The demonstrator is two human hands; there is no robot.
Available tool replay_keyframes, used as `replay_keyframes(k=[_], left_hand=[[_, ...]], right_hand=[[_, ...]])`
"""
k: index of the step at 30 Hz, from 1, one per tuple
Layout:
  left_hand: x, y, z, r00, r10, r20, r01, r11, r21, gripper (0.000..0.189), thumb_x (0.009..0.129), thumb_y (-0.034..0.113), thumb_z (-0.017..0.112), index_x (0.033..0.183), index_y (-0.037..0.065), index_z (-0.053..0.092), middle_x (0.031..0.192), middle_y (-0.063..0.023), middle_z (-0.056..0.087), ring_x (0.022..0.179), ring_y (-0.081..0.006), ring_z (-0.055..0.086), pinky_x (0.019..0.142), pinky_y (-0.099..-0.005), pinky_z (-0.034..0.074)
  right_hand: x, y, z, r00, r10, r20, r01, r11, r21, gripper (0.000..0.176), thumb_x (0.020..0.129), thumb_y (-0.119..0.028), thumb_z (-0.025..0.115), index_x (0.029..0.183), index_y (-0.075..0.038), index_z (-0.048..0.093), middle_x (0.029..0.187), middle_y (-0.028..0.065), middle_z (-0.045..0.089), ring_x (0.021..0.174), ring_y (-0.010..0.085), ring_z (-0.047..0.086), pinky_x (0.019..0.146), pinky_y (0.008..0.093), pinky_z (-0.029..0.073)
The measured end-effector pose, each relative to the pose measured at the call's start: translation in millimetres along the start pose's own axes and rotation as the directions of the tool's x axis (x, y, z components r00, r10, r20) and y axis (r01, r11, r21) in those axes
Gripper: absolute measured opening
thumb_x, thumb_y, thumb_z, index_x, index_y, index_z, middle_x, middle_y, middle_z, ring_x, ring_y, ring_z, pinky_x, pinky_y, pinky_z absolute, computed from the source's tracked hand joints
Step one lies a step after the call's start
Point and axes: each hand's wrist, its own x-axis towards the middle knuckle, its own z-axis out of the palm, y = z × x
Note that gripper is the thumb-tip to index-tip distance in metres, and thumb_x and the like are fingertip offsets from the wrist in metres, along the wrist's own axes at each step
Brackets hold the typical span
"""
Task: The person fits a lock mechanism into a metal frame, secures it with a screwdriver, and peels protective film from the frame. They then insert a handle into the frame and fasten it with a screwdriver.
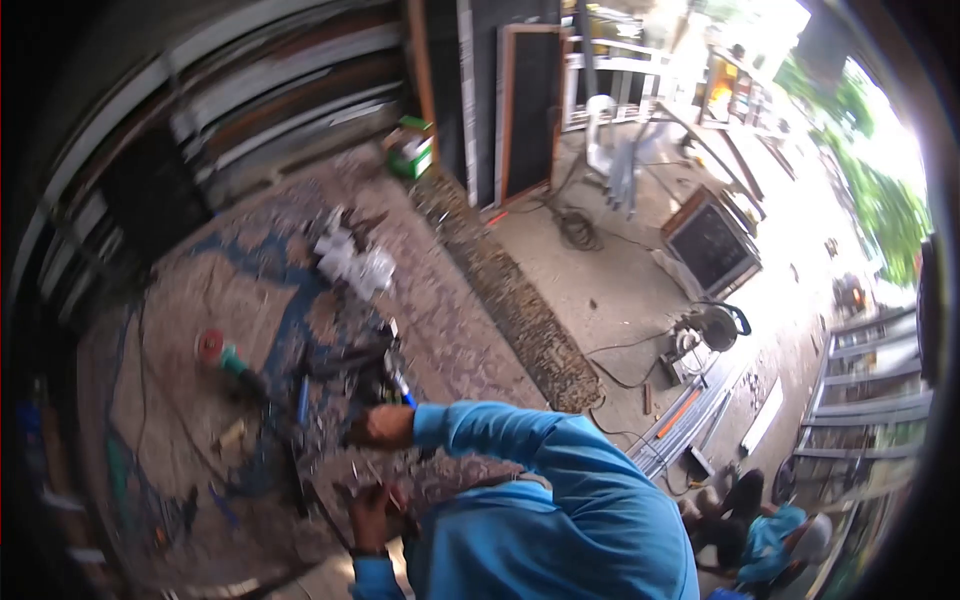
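Observation:
My right hand (385, 427) is closed low over the tabletop, its fingers around something I cannot make out among small dark parts. Below it in view, my left hand (370, 518), with a dark band at the wrist, has curled fingers beside a small reddish piece (397, 498). Just beyond the right hand lie a white and blue tube (402, 388) and a blue-handled tool (303, 398). Farther off rests an angle grinder (232, 362) with a red disc and teal body. A pale wooden piece (231, 436) sits near it.
The worn patterned tabletop (450, 340) bears a crumpled plastic bag (360, 265) and a green box (410, 150). A cut-off saw (705, 330), metal bars (680, 430) and a framed panel (712, 245) are on the floor. Another person (770, 540) crouches at lower right.

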Motion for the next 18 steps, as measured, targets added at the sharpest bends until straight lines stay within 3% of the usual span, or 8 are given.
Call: replay_keyframes(k=[3, 4, 5, 6, 8, 10, 14, 18], left_hand=[[15.9, -21.1, -6.9, 0.947, 0.236, -0.216, -0.093, 0.850, 0.518, 0.031, 0.089, 0.026, 0.087, 0.087, -0.001, 0.073, 0.083, -0.0106, 0.076, 0.077, -0.0195, 0.072, 0.073, -0.0370, 0.057], [3.2, 7.8, 13.5, 0.966, 0.095, -0.241, -0.008, 0.940, 0.340, 0.032, 0.090, 0.027, 0.086, 0.084, -0.001, 0.071, 0.083, -0.0109, 0.076, 0.075, -0.0181, 0.071, 0.072, -0.0368, 0.057], [19.7, -38.8, 4.6, 0.891, 0.373, -0.257, -0.265, 0.890, 0.371, 0.031, 0.091, 0.027, 0.086, 0.082, 0.002, 0.070, 0.078, -0.0079, 0.073, 0.071, -0.0151, 0.068, 0.068, -0.0349, 0.056], [3.9, -9.2, 16.9, 0.933, 0.274, -0.232, -0.151, 0.885, 0.440, 0.029, 0.095, 0.028, 0.083, 0.090, 0.003, 0.070, 0.079, -0.0052, 0.072, 0.070, -0.0122, 0.065, 0.067, -0.0329, 0.054], [-17.2, -5.3, 32.0, 0.957, 0.152, -0.246, -0.131, 0.986, 0.100, 0.028, 0.099, 0.030, 0.079, 0.099, 0.003, 0.070, 0.083, -0.0033, 0.072, 0.071, -0.0131, 0.065, 0.068, -0.0329, 0.054], [-34.0, -28.2, 24.7, 0.992, 0.021, -0.127, -0.016, 0.999, 0.038, 0.027, 0.101, 0.030, 0.076, 0.103, 0.003, 0.070, 0.088, -0.0037, 0.074, 0.075, -0.0146, 0.068, 0.070, -0.0329, 0.055], [-76.2, -42.6, 42.7, 0.987, -0.103, -0.126, 0.051, 0.930, -0.364, 0.024, 0.102, 0.026, 0.074, 0.106, 0.004, 0.068, 0.100, -0.0025, 0.072, 0.089, -0.0129, 0.069, 0.076, -0.0326, 0.058], [-78.4, -37.1, 37.4, 0.884, 0.239, -0.403, -0.122, 0.948, 0.295, 0.021, 0.104, 0.021, 0.070, 0.109, 0.001, 0.069, 0.106, -0.0057, 0.075, 0.094, -0.0194, 0.074, 0.080, -0.0336, 0.059]], right_hand=[[-0.2, 18.8, 15.4, 0.993, 0.050, 0.105, -0.042, 0.996, -0.073, 0.037, 0.105, -0.019, 0.056, 0.137, -0.003, 0.064, 0.128, 0.0205, 0.068, 0.118, 0.0400, 0.065, 0.100, 0.0475, 0.055], [-0.1, 10.9, 4.0, 0.999, -0.053, -0.013, 0.053, 0.999, -0.004, 0.040, 0.103, -0.018, 0.058, 0.138, -0.002, 0.063, 0.130, 0.0199, 0.068, 0.120, 0.0400, 0.064, 0.103, 0.0471, 0.054], [2.3, 7.8, -1.6, 0.998, -0.067, 0.016, 0.068, 0.997, -0.046, 0.040, 0.099, -0.016, 0.061, 0.137, -0.001, 0.064, 0.132, 0.0198, 0.068, 0.118, 0.0408, 0.065, 0.102, 0.0482, 0.054], [3.7, 6.2, -0.9, 0.999, -0.044, 0.026, 0.044, 0.999, -0.001, 0.043, 0.096, -0.013, 0.065, 0.136, 0.000, 0.065, 0.127, 0.0207, 0.070, 0.115, 0.0415, 0.067, 0.099, 0.0493, 0.055], [2.9, 3.9, 4.8, 0.967, -0.236, -0.095, 0.227, 0.969, -0.101, 0.042, 0.096, -0.011, 0.066, 0.136, -0.001, 0.065, 0.123, 0.0225, 0.071, 0.111, 0.0427, 0.069, 0.094, 0.0498, 0.057], [3.6, -20.4, -11.9, 0.998, 0.068, 0.003, -0.068, 0.986, 0.150, 0.041, 0.097, -0.010, 0.069, 0.136, -0.001, 0.065, 0.123, 0.0239, 0.071, 0.112, 0.0426, 0.069, 0.094, 0.0477, 0.058], [-1.2, -19.4, -17.4, 0.988, 0.150, 0.025, -0.152, 0.975, 0.163, 0.037, 0.099, -0.011, 0.069, 0.135, -0.001, 0.066, 0.127, 0.0253, 0.070, 0.113, 0.0431, 0.070, 0.095, 0.0462, 0.058], [-2.3, -19.7, -18.6, 0.976, 0.214, -0.028, -0.209, 0.970, 0.128, 0.036, 0.101, -0.011, 0.068, 0.135, 0.000, 0.066, 0.126, 0.0258, 0.071, 0.112, 0.0447, 0.071, 0.092, 0.0462, 0.059]])
